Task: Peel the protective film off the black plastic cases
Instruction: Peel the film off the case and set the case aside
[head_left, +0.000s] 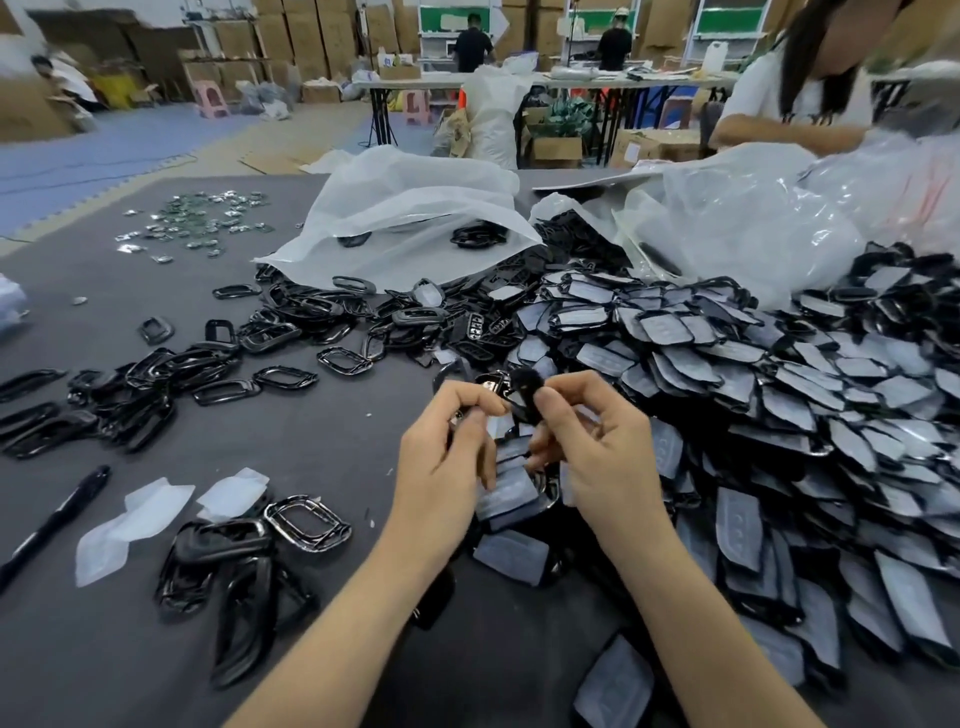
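Both forearms bare, angled inward from the bottom edge above the grey tabletop (311, 452). Left hand (447, 452) is raised with fingers curled, thumb and forefinger pinched at the left edge of a small black plastic case (525, 402). It is blurred there, so I cannot tell whether that grip has film or bare plastic. Right hand (597, 447) grips the same case from the right, thumb and forefinger closed on it, other fingers loosely curled below. The case is held in the air between the two hands, over the near edge of the heap.

Near left: loose pile of glossy black plastic frames (234, 561). Crumpled pieces of white translucent film (135, 519) lie flat just beside it. A black pen (57, 514) lies further left.

Right side: large heap of black cases with pale grey film on them (779, 415), overlapping, reaching back to the bags. Mid left: spread of bare black frames (156, 384).

Behind: white plastic bag (410, 218) on its side, mouth open toward me, a few dark frames (478, 235) inside. To its right, a crumpled clear plastic bag (753, 223). Far left: scatter of small shiny pieces (197, 218), too small for me to identify. Across the tabletop, a person in a white top (795, 88).
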